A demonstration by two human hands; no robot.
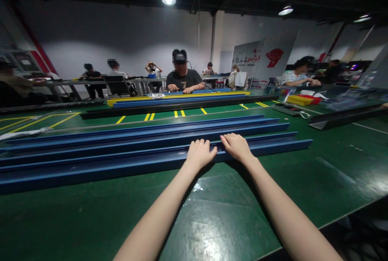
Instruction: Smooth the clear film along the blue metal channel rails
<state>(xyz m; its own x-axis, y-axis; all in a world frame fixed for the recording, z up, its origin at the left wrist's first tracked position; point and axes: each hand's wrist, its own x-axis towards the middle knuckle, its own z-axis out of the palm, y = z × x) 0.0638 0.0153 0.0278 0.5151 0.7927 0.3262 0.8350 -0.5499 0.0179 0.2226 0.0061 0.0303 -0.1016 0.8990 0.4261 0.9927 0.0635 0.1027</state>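
Observation:
Several long blue rails (91, 148) lie side by side across a green table (212, 212), running left to right. My left hand (200, 152) rests on top of the nearest rail, fingers curled over its far edge. Close beside it, my right hand (236, 146) lies on the same rail with its fingers bent over the edge too. Both forearms reach in from the bottom of the view. Whether the fingers clamp the rail or only rest on it is unclear.
Across the table a person (183, 77) sits behind a second stack of blue and yellow rails (178, 99). A black rail (345, 117) lies at the right, with yellow and red trays (303, 99) behind. Other people sit at tables farther back.

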